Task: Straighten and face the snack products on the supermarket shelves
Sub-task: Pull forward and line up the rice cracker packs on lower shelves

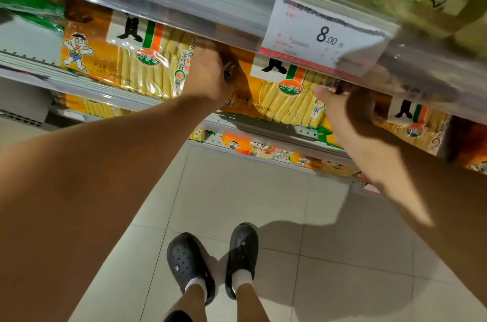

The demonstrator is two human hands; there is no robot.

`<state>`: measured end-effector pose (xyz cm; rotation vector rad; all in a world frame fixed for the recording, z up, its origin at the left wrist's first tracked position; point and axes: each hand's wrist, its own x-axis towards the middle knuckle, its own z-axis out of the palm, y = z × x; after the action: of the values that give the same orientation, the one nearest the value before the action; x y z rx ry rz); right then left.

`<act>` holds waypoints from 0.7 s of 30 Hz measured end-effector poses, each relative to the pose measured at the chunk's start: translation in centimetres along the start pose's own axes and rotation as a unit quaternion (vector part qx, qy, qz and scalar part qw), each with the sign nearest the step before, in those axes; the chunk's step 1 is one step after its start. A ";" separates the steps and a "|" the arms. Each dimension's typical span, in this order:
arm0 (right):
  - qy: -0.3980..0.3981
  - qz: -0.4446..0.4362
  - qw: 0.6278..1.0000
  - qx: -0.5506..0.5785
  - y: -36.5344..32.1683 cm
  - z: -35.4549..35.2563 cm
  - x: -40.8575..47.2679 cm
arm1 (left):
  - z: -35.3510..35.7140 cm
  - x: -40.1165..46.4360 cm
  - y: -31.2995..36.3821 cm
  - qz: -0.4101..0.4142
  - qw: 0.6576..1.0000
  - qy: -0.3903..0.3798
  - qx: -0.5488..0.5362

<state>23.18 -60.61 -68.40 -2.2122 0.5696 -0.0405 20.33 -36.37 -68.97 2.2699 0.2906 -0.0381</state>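
Observation:
An orange snack bag (279, 103) of yellow sticks stands in the middle of the shelf. My left hand (208, 71) holds its upper left edge, with the fingertips hidden under the shelf rail above. At the bag's right edge, my right hand (345, 105) pinches it with the thumb on the front. A matching bag (118, 61) stands to the left, facing out. Another matching bag (413, 121) stands to the right, partly behind my right wrist.
A clear shelf rail (184, 0) with a price tag (324, 37) marked 8.00 overhangs the bags. Lower shelves (263, 134) hold more orange bags. A green pack (31, 8) lies far left. My feet in black clogs (210, 263) stand on the tiled floor.

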 end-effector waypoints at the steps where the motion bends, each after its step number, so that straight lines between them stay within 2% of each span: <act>1: -0.009 -0.001 1.000 -0.009 0.2 0.2 -0.1 | 0.2 -0.1 -0.1 -0.006 1.000 0.000 0.006; 3: -0.053 0.005 0.998 -0.015 1.0 0.8 -0.7 | 0.4 -0.7 -0.6 -0.024 0.999 -0.002 0.028; 7: -0.059 -0.015 0.995 -0.073 2.7 1.5 -1.9 | 0.5 -1.6 -1.4 -0.012 0.999 -0.021 0.043; 11: -0.122 -0.031 0.987 -0.099 3.3 1.3 -2.6 | 1.0 -2.7 -2.2 -0.015 0.992 -0.085 0.091; 14: -0.102 -0.070 0.969 -0.214 3.6 1.6 -3.4 | 1.6 -3.9 -2.8 -0.009 0.988 -0.107 0.113; 18: -0.103 -0.127 0.933 -0.321 4.2 1.3 -5.1 | 2.7 -6.1 -4.3 0.014 0.968 -0.101 0.229; 21: -0.132 -0.173 0.933 -0.286 5.5 0.5 -7.4 | 4.7 -9.8 -6.5 0.082 0.939 -0.083 0.323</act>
<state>14.55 -60.22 -71.61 -2.8009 0.0258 0.2687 9.69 -37.75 -75.70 2.9132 -0.0142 -0.2712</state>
